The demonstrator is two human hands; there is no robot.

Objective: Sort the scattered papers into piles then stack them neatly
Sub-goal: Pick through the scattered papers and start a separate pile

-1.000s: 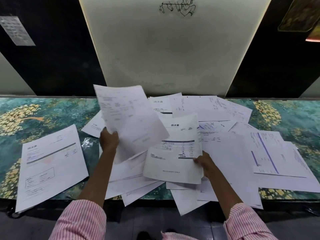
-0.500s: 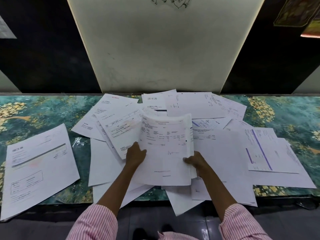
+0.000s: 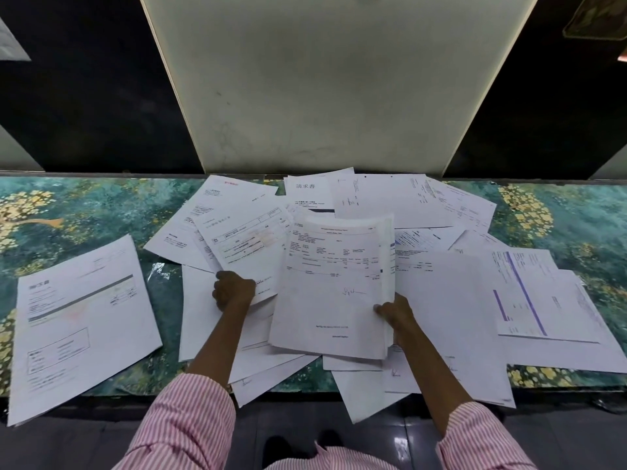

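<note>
White printed papers lie scattered over a green floral table (image 3: 84, 212). My right hand (image 3: 395, 315) grips the right edge of a thin stack of sheets (image 3: 334, 286) held in the middle, slightly lifted. My left hand (image 3: 234, 290) is closed on the lower edge of a single printed sheet (image 3: 244, 245) just left of that stack. A separate pile of papers (image 3: 81, 323) sits at the left, partly over the table's front edge. More loose sheets (image 3: 529, 293) spread to the right and along the back (image 3: 390, 198).
A pale wall panel (image 3: 332, 83) rises directly behind the table, with dark panels on both sides. Several sheets (image 3: 366, 398) hang over the table's front edge near my pink striped sleeves. The floor below is dark.
The sheet my left hand held up high has come down to the left of the stack. My right hand's stack now shows a different top sheet and sits more upright.
</note>
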